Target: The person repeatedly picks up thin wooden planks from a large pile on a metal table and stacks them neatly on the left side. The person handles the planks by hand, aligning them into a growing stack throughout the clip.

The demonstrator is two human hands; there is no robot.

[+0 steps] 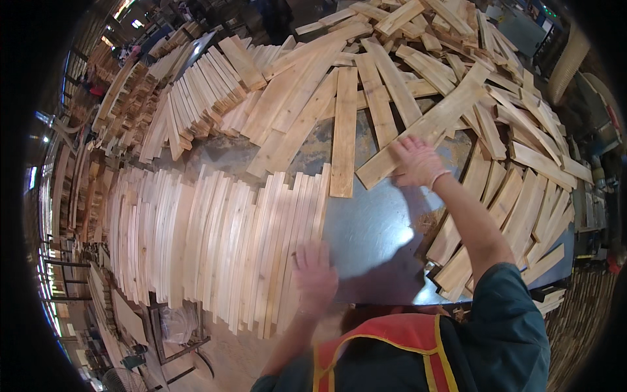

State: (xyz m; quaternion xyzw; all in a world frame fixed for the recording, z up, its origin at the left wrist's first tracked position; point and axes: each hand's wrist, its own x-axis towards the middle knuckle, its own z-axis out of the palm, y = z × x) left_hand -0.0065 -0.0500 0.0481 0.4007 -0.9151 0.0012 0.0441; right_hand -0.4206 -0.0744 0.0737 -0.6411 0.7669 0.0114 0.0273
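My right hand [418, 161] lies over the near edge of a long wooden plank [439, 119], its fingers on the top face near the lower left end. That plank slants up to the right across other boards. My left hand [316, 277], slightly blurred, has its fingers stretched out at the right end of a row of narrow wooden slats [222, 242]. The slats are packed side by side, their ends uneven. Just left of the held plank, another board [344, 134] points towards me over the metal tabletop [366, 242].
A tall heap of loose boards [431, 39] covers the far side. More boards [516, 202] fan out along the right edge of the table. Stacked slats [202, 85] lie at the far left. A fan [122, 379] stands at the lower left.
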